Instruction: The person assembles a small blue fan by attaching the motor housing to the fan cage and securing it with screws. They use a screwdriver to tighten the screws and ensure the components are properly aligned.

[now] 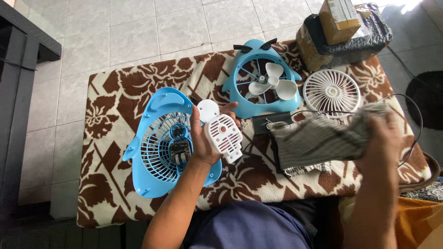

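Pale floor tiles point(138, 32) surrounded a low table covered by a brown and white flowered cloth point(115, 97). Near the middle of it, the left hand point(205, 138) was closed around a white vented cover point(224, 133), holding it up above the cloth. At the right, the right hand point(383, 138) gripped a striped grey rag point(318, 140), blurred. Left of the cover, touching the wrist, lay a blue fan shell point(157, 147) with a grille and small motor. Farther away lay a second blue shell point(263, 83) with white blades, then a white round grille point(332, 91) and a wrapped package point(346, 37) at the far right corner.
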